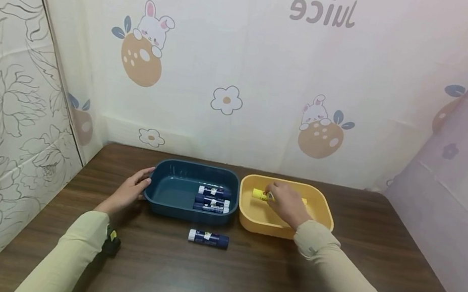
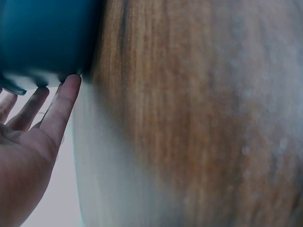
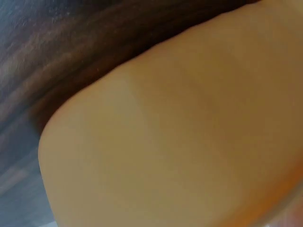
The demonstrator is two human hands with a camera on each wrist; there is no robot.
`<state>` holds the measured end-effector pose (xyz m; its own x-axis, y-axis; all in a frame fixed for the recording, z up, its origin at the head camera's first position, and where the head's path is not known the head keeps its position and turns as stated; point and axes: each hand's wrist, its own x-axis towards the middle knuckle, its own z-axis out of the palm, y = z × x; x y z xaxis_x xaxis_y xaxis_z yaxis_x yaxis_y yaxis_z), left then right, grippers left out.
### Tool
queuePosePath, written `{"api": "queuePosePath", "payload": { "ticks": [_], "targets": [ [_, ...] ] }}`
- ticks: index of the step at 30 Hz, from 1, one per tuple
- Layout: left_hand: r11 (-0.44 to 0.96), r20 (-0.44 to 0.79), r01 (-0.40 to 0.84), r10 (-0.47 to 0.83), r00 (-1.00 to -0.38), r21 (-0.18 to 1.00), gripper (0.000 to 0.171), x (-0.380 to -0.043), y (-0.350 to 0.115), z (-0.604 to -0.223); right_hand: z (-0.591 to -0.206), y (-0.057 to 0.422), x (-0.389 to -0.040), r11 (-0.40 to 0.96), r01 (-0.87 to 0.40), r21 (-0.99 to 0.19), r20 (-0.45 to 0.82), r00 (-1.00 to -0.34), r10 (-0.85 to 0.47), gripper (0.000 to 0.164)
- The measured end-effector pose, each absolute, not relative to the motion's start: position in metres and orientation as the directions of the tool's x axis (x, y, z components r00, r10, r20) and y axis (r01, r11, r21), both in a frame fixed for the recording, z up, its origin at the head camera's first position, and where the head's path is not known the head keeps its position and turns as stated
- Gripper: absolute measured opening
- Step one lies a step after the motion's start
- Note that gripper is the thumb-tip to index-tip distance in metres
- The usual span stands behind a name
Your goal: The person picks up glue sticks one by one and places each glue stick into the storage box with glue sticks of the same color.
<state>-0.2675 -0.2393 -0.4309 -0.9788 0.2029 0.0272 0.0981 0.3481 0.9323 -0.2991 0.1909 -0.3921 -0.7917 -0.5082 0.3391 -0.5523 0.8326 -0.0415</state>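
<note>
My left hand (image 1: 131, 191) rests at the left end of a dark blue tray (image 1: 168, 210). In the left wrist view, its extended fingertips touch the blue tray's outer wall (image 2: 47, 38). Several navy glue sticks (image 1: 212, 201) lie at the right inside that tray. Over the yellow tray (image 1: 255, 225), my right hand (image 1: 288, 203) pinches a yellow glue stick (image 1: 259, 194). More yellow shows beyond the hand; whether it is a second stick I cannot tell. The right wrist view shows the yellow tray's wall (image 3: 156, 142), not the hand.
One navy glue stick (image 1: 208, 238) with a white end lies on the brown wooden table (image 1: 212, 285), in front of the blue tray. Behind the trays stands a wall covering (image 1: 226, 134) printed with rabbits and flowers. The two trays stand side by side.
</note>
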Motion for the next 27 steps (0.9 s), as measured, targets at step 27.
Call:
{"api": "queuePosePath", "payload": {
  "ticks": [27],
  "targets": [
    [0.335, 0.029, 0.096, 0.200, -0.979, 0.937, 0.047, -0.265, -0.238, -0.428, -0.416, 0.187, -0.311, 0.859, -0.505, -0.083, 0.257, -0.844, -0.471, 0.020]
  ]
}}
